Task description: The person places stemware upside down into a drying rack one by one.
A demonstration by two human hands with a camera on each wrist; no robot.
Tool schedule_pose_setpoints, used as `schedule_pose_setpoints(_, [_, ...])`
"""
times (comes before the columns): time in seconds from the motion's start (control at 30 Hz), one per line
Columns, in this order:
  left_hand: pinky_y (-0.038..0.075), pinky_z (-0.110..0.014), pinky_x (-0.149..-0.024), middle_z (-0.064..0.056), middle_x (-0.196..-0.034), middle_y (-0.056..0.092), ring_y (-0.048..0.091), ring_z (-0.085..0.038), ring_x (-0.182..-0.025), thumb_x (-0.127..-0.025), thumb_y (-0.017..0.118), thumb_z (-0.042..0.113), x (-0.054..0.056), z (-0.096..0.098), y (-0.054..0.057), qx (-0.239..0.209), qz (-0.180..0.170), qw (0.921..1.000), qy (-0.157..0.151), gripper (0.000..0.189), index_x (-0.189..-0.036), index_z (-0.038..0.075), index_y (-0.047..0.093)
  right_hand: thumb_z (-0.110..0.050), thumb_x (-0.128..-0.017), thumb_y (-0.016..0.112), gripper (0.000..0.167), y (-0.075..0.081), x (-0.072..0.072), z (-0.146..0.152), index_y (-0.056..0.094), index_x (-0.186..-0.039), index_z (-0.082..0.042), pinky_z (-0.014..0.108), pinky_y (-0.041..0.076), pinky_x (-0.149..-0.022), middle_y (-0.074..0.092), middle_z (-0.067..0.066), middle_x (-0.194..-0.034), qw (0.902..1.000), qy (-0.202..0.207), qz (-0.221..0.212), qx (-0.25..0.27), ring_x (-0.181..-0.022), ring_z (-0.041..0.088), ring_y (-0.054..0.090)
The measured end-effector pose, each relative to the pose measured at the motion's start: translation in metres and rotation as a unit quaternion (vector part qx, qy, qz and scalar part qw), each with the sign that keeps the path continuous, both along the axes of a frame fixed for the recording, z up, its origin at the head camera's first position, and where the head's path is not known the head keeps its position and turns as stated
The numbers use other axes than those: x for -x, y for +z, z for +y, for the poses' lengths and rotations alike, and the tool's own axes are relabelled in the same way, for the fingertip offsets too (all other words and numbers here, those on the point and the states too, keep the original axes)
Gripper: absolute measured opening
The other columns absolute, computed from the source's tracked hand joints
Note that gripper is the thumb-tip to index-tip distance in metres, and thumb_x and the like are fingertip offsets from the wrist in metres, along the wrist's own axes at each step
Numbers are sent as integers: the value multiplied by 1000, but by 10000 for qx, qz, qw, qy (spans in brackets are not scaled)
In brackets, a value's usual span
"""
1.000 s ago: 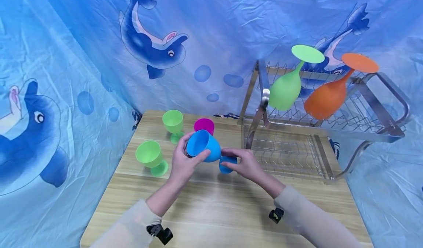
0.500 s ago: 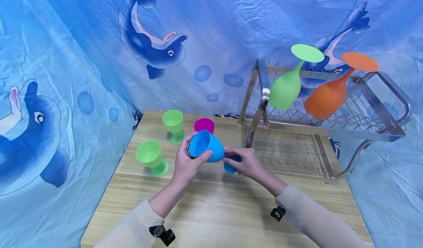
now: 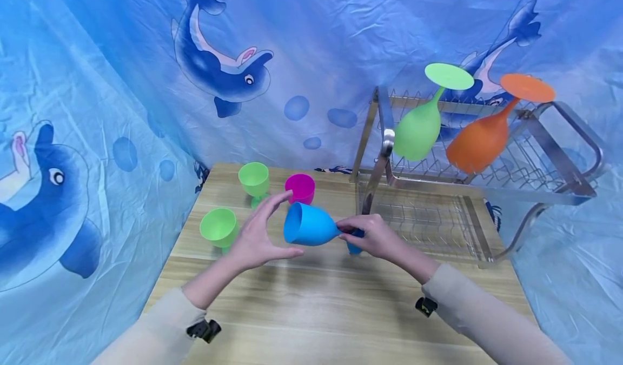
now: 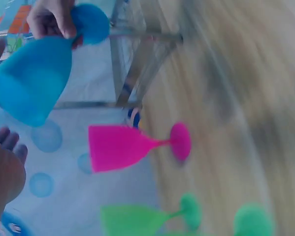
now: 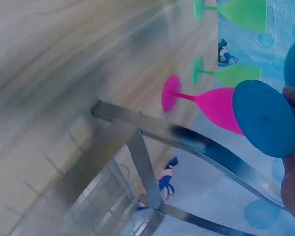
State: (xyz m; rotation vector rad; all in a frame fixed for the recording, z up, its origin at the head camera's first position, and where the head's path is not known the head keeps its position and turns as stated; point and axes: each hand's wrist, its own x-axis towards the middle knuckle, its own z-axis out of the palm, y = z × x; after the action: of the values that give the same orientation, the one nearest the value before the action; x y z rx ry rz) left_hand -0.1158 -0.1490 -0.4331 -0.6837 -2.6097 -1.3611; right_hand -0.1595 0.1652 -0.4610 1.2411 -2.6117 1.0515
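A blue goblet (image 3: 311, 225) lies tilted on its side in the air, its mouth facing left. My right hand (image 3: 372, 238) pinches its stem near the foot; the round blue base (image 5: 265, 118) shows in the right wrist view. Off to the left of the bowl, my left hand (image 3: 260, 238) is spread with thumb and fingers apart, holding nothing. Behind the goblet stands a magenta goblet (image 3: 300, 188), upright on the wooden table (image 3: 311, 322). Two green goblets, one farther back (image 3: 254, 178) and one nearer (image 3: 219, 227), stand on the left, the nearer partly hidden by my left hand.
A two-tier metal dish rack (image 3: 479, 186) stands at the right. On its upper tier a green goblet (image 3: 418, 130) and an orange goblet (image 3: 479, 140) lean upside down. A blue dolphin-print curtain (image 3: 311, 57) encloses the table's back and sides.
My left hand has let go of the blue goblet's bowl and moved left, opening. My right hand has shifted slightly right with the goblet, which now lies closer to level.
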Motion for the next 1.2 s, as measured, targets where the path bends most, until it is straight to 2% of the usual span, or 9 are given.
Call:
schedule_pose_setpoints(0.07, [49,-60,-114,-6,-164,46,45,-31,-151,-67,104,42,3,-5,9,781,606,9945,-336,118,-164,19,40,-5,-92,84,26,5,2,3,80,-118,-2,30,66,-82,81,11,-109,9995,169,147,-217,-95,20,80])
schedule_pose_setpoints(0.2, [55,-55,-109,-9,-163,48,48,-33,-148,-67,103,45,10,-11,22,1693,1513,9684,-1027,116,-161,15,44,-6,-92,84,25,13,5,5,80,-117,-1,32,66,-83,81,11,-110,9966,424,466,-537,-96,22,80])
schedule_pose_setpoints(0.37, [57,-49,-108,-10,-158,53,52,-31,-145,-68,102,49,16,-11,22,2291,2105,9371,-1586,111,-157,10,49,-8,-93,84,24,21,8,7,80,-116,-1,34,66,-84,81,11,-110,9932,637,605,-764,-98,23,80])
schedule_pose_setpoints(0.43, [55,-49,-110,-11,-157,54,53,-30,-144,-68,101,50,18,-10,19,2395,2268,9285,-1708,111,-156,8,49,-8,-93,84,23,23,8,8,80,-115,-2,34,66,-84,81,11,-110,9926,659,589,-832,-98,23,80])
schedule_pose_setpoints(0.5, [55,-49,-111,-11,-156,55,54,-30,-143,-68,101,50,20,-10,16,2430,2398,9233,-1758,110,-156,8,50,-7,-93,84,22,25,9,9,80,-115,-2,34,66,-84,81,11,-110,9923,664,549,-894,-98,23,80])
schedule_pose_setpoints(0.67, [59,-46,-105,-10,-152,58,59,-30,-137,-68,102,48,22,-8,10,2393,2551,9201,-1765,106,-153,10,52,-10,-95,83,22,28,9,9,80,-116,-4,33,65,-87,81,8,-110,9922,669,336,-997,-100,21,80])
schedule_pose_setpoints(0.87, [61,-46,-100,-9,-148,60,62,-30,-132,-68,103,45,22,-8,3,2295,2612,9222,-1693,101,-149,10,55,-12,-95,83,23,29,11,7,81,-118,-6,35,65,-88,81,7,-111,9922,696,149,-1019,-101,20,80])
schedule_pose_setpoints(1.07, [62,-48,-99,-10,-144,64,63,-31,-131,-67,104,41,22,-12,-5,2108,2522,9313,-1566,97,-146,8,59,-13,-96,82,25,26,15,4,80,-120,-6,34,65,-89,81,7,-113,9897,815,216,-1157,-102,19,79])
schedule_pose_setpoints(1.2, [61,-49,-100,-9,-144,64,63,-30,-132,-66,105,38,20,-16,-12,1957,2353,9427,-1325,96,-146,10,58,-15,-92,86,38,33,10,3,76,-128,-4,39,65,-91,79,9,-121,9928,630,499,-883,-109,24,77])
